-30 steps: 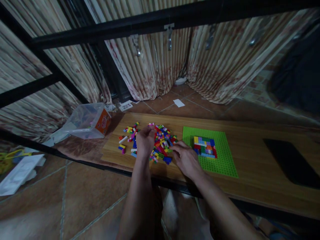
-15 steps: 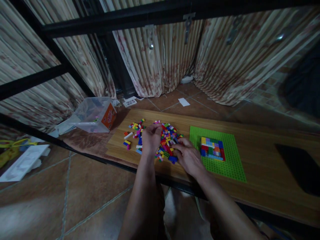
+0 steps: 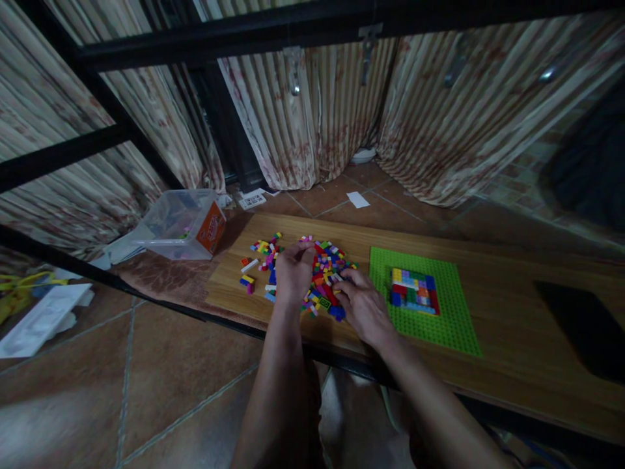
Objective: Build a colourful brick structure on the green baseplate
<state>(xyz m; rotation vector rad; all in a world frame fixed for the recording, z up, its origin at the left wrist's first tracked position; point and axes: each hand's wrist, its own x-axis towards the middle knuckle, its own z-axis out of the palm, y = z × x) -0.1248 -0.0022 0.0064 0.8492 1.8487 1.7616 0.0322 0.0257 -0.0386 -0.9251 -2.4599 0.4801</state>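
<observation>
A heap of small plastic building bricks (image 3: pixel 327 257) in many colours lies on the wooden table. My left hand (image 3: pixel 293 270) hangs over the left part of the heap, its fingers curled together; whatever is in them, if anything, is hidden. At the heap's right edge, my right hand (image 3: pixel 364 303) reaches in with bent fingers, thumb and forefinger apart beside loose bricks. Just right of that hand lies a green studded baseplate (image 3: pixel 454 319). A low block of multicoloured bricks (image 3: pixel 414 291) is fixed on it, with a red and blue border partly showing.
A clear plastic box (image 3: pixel 176 228) with an orange label stands beyond the table's left end. Several loose bricks (image 3: pixel 248 281) lie left of the heap. A dark flat panel (image 3: pixel 581 326) rests at the right of the wooden table (image 3: pixel 508 312). A black metal bar (image 3: pixel 234 42) crosses above.
My right hand has shifted very slightly up and left at the edge of the heap. My left hand stays nearly in place, and the bricks on the baseplate look the same.
</observation>
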